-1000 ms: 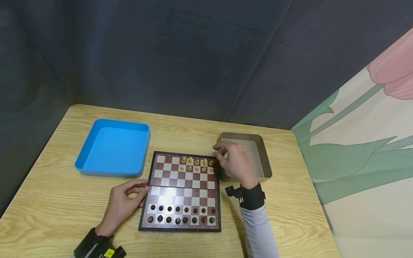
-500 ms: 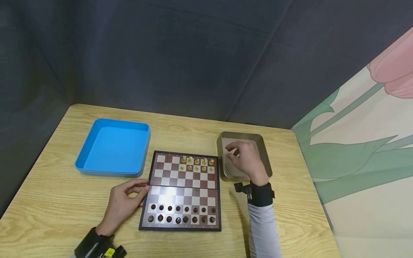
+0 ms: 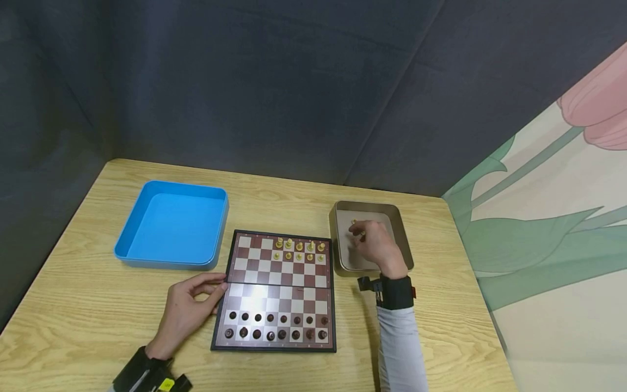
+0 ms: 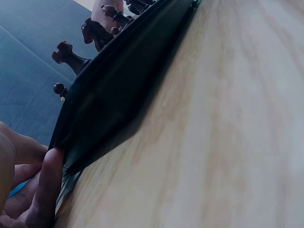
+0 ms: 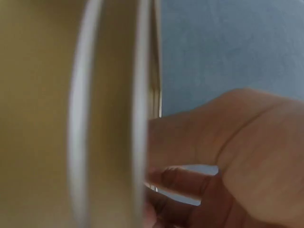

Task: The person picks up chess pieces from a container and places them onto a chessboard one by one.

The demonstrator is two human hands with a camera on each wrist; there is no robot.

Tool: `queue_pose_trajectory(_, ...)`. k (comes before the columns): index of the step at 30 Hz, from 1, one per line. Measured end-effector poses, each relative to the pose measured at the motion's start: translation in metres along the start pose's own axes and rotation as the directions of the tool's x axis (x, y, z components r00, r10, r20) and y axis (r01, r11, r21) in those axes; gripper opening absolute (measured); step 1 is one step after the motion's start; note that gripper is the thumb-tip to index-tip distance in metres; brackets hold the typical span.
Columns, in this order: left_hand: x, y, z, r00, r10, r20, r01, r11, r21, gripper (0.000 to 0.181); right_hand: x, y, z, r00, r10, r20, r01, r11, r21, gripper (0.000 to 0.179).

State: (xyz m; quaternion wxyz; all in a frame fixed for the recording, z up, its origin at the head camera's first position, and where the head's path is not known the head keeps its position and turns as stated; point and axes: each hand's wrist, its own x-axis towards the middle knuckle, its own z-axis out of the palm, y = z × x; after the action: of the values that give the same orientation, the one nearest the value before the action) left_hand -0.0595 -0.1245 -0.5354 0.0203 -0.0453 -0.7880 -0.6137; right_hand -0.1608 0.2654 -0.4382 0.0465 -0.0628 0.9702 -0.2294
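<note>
A folding chessboard (image 3: 269,277) lies on the table, dark chess pieces in two full rows along its near side and several gold ones at its far right. My left hand (image 3: 188,305) holds the board's left edge by the fold; the left wrist view shows its fingers (image 4: 50,178) against the black side. Inside the metal tin (image 3: 407,256), my right hand (image 3: 378,245) reaches down with bent fingers. One gold chess piece (image 3: 363,233) shows at those fingers; another gold piece (image 3: 354,221) lies just beyond. The tin's wall (image 5: 111,118) hides the right fingertips in the right wrist view.
A blue tray (image 3: 171,228) stands at the back left of the wooden table (image 3: 88,294). The tin stands close to the board's far right corner. Dark cloth (image 3: 274,98) hangs behind the table, and a flower-patterned cloth (image 3: 553,245) is at the right.
My right hand has gone from the board's far right corner back over the tin, then down into it. The left hand and the board have stayed in place.
</note>
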Motion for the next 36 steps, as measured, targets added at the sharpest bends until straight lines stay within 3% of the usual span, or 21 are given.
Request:
queue_pose_trajectory(6, 0.000, 0.000, 0.000, 1.000, -0.012, 0.000, 0.012, 1.000, -0.007, 0.029, 0.002, 0.007, 0.003, 0.998, 0.058, 0.039, -0.057, 0.998, -0.016, 0.024)
queue_pose_trajectory(15, 0.000, -0.001, 0.000, 1.000, 0.004, 0.002, -0.004, 1.000, -0.006, 0.030, 0.006, 0.013, 0.009, 0.996, 0.072, 0.046, -0.071, 0.997, -0.036, 0.024)
queue_pose_trajectory(28, -0.001, -0.001, 0.001, 1.000, -0.011, -0.005, 0.011, 1.000, 0.004, 0.030, 0.009, 0.013, 0.016, 0.999, 0.037, 0.016, -0.034, 0.992, -0.124, 0.018)
queue_pose_trajectory(36, 0.000, -0.002, 0.001, 1.000, -0.010, -0.008, 0.010, 1.000, 0.002, 0.029, 0.009, 0.013, 0.016, 1.000, 0.027, 0.009, -0.025, 0.992, -0.121, 0.015)
